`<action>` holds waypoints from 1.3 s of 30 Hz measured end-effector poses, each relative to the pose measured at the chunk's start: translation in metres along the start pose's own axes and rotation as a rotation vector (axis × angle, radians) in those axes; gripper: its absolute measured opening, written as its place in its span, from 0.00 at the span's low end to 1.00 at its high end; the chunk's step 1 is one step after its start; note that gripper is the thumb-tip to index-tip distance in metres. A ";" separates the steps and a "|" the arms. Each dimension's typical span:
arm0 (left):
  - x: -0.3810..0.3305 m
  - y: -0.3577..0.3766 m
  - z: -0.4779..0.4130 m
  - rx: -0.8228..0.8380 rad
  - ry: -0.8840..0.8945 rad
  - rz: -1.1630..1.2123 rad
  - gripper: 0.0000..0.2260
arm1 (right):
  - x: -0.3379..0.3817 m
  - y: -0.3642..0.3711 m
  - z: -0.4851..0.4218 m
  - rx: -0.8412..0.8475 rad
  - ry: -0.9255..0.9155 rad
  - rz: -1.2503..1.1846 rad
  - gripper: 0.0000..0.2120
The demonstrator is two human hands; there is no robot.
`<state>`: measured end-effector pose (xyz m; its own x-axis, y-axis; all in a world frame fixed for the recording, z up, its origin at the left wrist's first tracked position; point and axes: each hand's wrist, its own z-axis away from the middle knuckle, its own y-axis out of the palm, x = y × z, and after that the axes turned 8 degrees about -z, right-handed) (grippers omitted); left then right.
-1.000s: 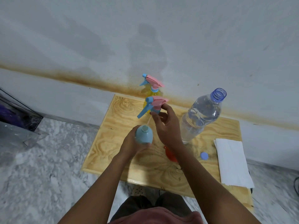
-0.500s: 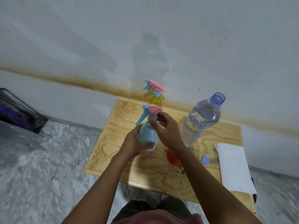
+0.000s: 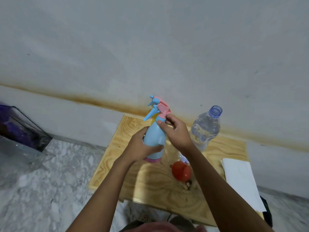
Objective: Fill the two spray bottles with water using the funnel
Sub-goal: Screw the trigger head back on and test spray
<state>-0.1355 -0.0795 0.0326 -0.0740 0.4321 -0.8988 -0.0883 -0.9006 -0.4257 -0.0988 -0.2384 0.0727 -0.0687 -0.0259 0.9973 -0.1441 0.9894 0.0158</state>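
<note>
Spray head (image 3: 163, 110): now seated on the neck of the blue spray bottle (image 3: 154, 138). A second ago it hung clear above the open neck.

Hands:
- Left hand (image 3: 142, 147) wraps around the body of the blue spray bottle.
- Right hand (image 3: 177, 131) pinches the collar under the spray head with thumb and fingers, probably to screw it tight.

Blue spray bottle: held up over the tabletop (image 3: 143, 186). Its wall is opaque, so the water level cannot be told. Closing it suggests this one is filled.

Yellow spray bottle (image 3: 154, 117): directly behind the blue spray bottle and almost hidden by it. Its own head shows above, already fitted. Whether it is filled or empty cannot be told.

Funnel (image 3: 181, 171): red, lying on the tabletop to the right of and nearer than the blue spray bottle, under the right forearm. It sits in no neck.

Water bottle (image 3: 205, 129): clear, uncapped and upright, to the right of the blue spray bottle, holding water.

Left to do, as judged: finish the collar, set the bottle down, and deal with the yellow one if it is unfilled.

Other items:
- White sheet (image 3: 239, 181), far right of the blue spray bottle, at the tabletop's edge.
- Dark box (image 3: 21, 129), far left of it, on the floor.

Obstruction: nothing lies between the hands and the funnel. The open water bottle stands close by the right wrist and could be knocked.
</note>
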 end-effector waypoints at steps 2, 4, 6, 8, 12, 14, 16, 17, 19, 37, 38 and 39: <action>-0.006 -0.002 0.001 0.011 0.016 -0.003 0.26 | 0.004 0.000 -0.001 -0.001 -0.003 0.009 0.10; -0.011 -0.004 0.002 0.011 0.027 -0.015 0.27 | 0.008 -0.001 -0.001 -0.015 0.002 0.055 0.11; -0.015 -0.005 0.002 0.001 0.035 -0.024 0.27 | 0.012 -0.002 -0.001 -0.018 -0.004 0.061 0.12; -0.018 -0.006 0.003 -0.007 0.046 -0.026 0.27 | 0.016 -0.004 -0.001 -0.005 0.001 0.020 0.12; -0.026 -0.007 0.003 -0.032 0.067 -0.030 0.27 | 0.020 -0.007 -0.001 -0.003 0.039 -0.142 0.05; -0.029 -0.007 0.003 -0.048 0.081 -0.038 0.28 | 0.023 -0.006 0.000 -0.022 0.055 -0.209 0.08; -0.032 -0.008 0.003 -0.056 0.092 -0.038 0.28 | 0.026 -0.001 0.002 -0.041 0.051 -0.271 0.11; -0.033 -0.008 0.003 -0.060 0.095 -0.036 0.28 | 0.028 0.001 0.002 -0.051 0.045 -0.289 0.12; -0.035 -0.008 0.003 -0.065 0.100 -0.038 0.28 | 0.030 0.004 0.004 -0.041 0.019 -0.263 0.12; -0.037 -0.017 0.002 -0.057 0.157 0.032 0.31 | 0.031 0.021 0.011 -0.061 0.010 -0.277 0.15; -0.037 -0.018 0.002 -0.054 0.160 0.037 0.31 | 0.032 0.024 0.010 -0.094 0.000 -0.272 0.15; -0.038 -0.018 0.003 -0.052 0.164 0.040 0.31 | 0.032 0.026 0.010 -0.126 -0.007 -0.262 0.18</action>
<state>-0.1338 -0.0794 0.0745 0.0871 0.3862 -0.9183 -0.0362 -0.9200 -0.3903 -0.1146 -0.2149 0.1038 -0.0517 -0.2838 0.9575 -0.0346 0.9587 0.2822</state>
